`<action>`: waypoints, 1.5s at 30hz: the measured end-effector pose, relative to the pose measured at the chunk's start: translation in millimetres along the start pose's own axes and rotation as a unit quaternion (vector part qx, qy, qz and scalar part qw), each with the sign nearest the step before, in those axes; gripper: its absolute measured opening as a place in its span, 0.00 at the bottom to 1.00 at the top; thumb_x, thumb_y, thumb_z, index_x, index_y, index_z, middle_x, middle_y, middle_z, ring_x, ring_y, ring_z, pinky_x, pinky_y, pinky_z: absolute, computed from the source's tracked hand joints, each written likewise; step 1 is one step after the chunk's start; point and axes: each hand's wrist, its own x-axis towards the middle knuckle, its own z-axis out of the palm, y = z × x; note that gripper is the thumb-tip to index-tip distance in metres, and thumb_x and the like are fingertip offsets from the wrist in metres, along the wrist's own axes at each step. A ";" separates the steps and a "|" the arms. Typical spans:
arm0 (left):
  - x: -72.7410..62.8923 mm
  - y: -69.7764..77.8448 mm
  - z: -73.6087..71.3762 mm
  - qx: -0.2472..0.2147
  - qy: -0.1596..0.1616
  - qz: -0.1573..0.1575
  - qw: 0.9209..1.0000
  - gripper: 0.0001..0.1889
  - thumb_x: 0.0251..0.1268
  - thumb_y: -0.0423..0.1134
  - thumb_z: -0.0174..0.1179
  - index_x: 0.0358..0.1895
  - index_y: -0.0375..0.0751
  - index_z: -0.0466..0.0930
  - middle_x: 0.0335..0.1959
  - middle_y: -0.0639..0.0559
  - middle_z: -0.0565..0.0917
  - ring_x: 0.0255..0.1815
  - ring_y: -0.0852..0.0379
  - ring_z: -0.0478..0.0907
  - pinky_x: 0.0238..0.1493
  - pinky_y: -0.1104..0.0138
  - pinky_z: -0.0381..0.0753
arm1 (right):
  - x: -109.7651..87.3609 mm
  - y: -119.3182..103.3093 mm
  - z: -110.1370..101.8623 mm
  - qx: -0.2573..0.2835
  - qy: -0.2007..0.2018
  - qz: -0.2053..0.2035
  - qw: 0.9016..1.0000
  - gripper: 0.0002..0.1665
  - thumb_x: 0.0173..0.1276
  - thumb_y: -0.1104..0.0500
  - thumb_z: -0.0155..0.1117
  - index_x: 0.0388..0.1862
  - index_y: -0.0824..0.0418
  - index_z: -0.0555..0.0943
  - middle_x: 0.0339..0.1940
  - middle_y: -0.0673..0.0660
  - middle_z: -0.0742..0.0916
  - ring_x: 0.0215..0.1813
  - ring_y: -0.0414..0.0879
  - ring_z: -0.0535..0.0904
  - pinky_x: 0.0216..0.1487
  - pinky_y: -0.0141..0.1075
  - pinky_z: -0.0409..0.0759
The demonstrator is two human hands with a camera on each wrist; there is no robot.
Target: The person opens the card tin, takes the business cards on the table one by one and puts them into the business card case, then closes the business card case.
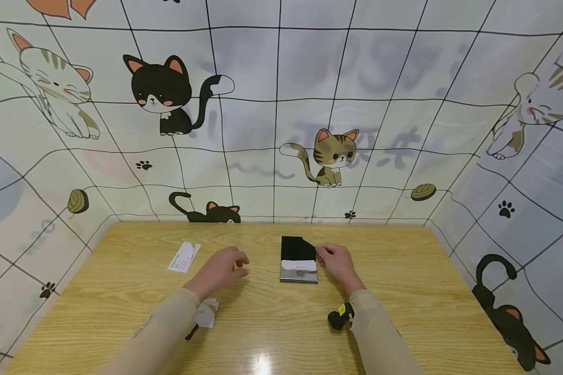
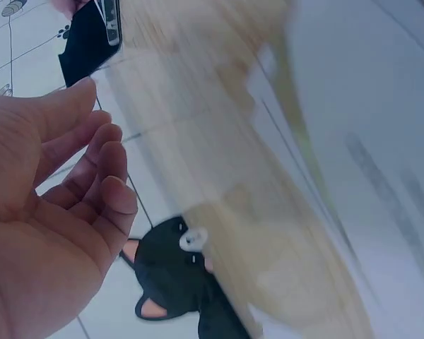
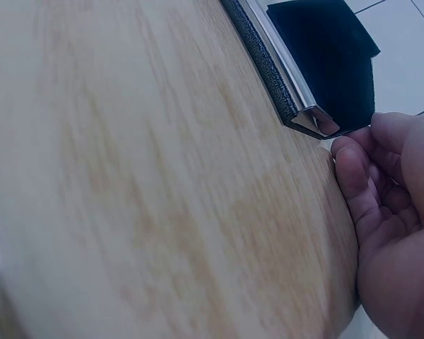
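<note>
A business card case [image 1: 298,248] lies unfolded on the table, its black flap spread toward the back wall. White cards [image 1: 298,265] stick up from the metal pocket at its near end. My right hand [image 1: 338,263] pinches the flap's right edge between thumb and forefinger, and the right wrist view shows the fingertips at the corner of the black flap [image 3: 328,53]. Left of the case, my left hand [image 1: 222,268] is held over the table. Its fingers are loosely bent, with nothing between them in the left wrist view.
A few business cards [image 1: 184,257] lie fanned at the back left of the wooden table [image 1: 262,323]. More cards [image 1: 207,313] show beside my left wrist, partly covered by the sleeve. Cat-printed cloth [image 1: 248,125] encloses the table at the back and sides.
</note>
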 end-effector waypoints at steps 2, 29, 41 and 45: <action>-9.5 -5.1 -7.1 0.005 -0.002 0.006 1.000 0.08 0.66 0.35 0.70 0.45 0.37 0.88 0.35 0.54 0.80 0.34 0.59 0.75 0.40 0.61 0.78 | 0.0 -0.2 0.3 0.002 -0.001 0.001 1.000 0.17 0.81 0.54 0.59 0.36 0.65 0.86 0.31 0.55 0.85 0.34 0.45 0.79 0.40 0.36 0.78; -91.5 -72.0 -42.1 0.033 -0.044 -0.049 0.997 0.18 0.45 0.39 0.83 0.33 0.45 0.79 0.31 0.57 0.77 0.34 0.59 0.70 0.39 0.63 0.74 | 0.5 1.2 0.6 -0.010 0.001 0.002 1.000 0.17 0.81 0.53 0.59 0.37 0.64 0.86 0.31 0.55 0.86 0.34 0.46 0.80 0.40 0.36 0.78; -104.0 -76.2 -43.5 0.040 -0.076 -0.081 0.993 0.28 0.34 0.45 0.87 0.35 0.44 0.77 0.31 0.55 0.73 0.33 0.57 0.67 0.37 0.64 0.71 | 1.3 1.2 0.5 -0.008 0.001 0.004 1.000 0.17 0.80 0.53 0.59 0.38 0.64 0.86 0.31 0.54 0.86 0.34 0.45 0.79 0.40 0.36 0.78; -108.5 -74.5 -44.2 0.045 -0.079 -0.076 0.993 0.30 0.30 0.45 0.88 0.35 0.44 0.76 0.32 0.54 0.71 0.33 0.57 0.66 0.36 0.64 0.70 | 1.2 0.6 0.6 -0.008 0.003 0.006 1.000 0.17 0.80 0.54 0.60 0.37 0.64 0.86 0.31 0.54 0.86 0.34 0.45 0.79 0.40 0.36 0.77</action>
